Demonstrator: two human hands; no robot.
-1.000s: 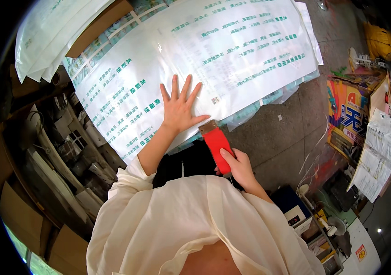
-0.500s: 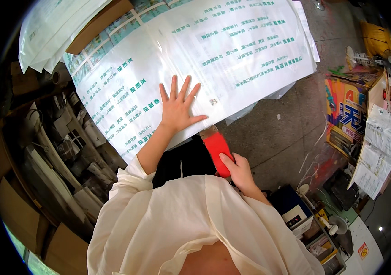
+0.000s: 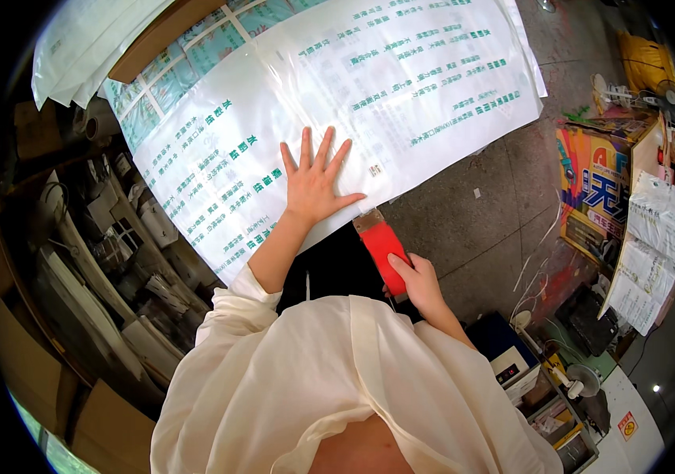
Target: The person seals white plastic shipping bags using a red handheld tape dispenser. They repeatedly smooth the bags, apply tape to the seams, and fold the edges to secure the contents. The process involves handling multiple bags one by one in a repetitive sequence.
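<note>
A large white plastic sheet or bag with green print lies spread in front of me. My left hand presses flat on it near its front edge, fingers spread. Just to the right, my right hand grips a red flat tool with a metal end, thumb on top. The metal end is at the sheet's front edge; whether it touches is hard to tell. My right fingers are mostly hidden beneath the tool.
Teal patterned packs and a cardboard edge border the sheet at the back left. Rolls and boards crowd the left. On the right are a colourful box, hanging papers and a small fan.
Both hands and the red tool have shifted slightly right in view, while the sheet's right end has moved a little left and up. A loose clear flap under its front edge no longer shows.
</note>
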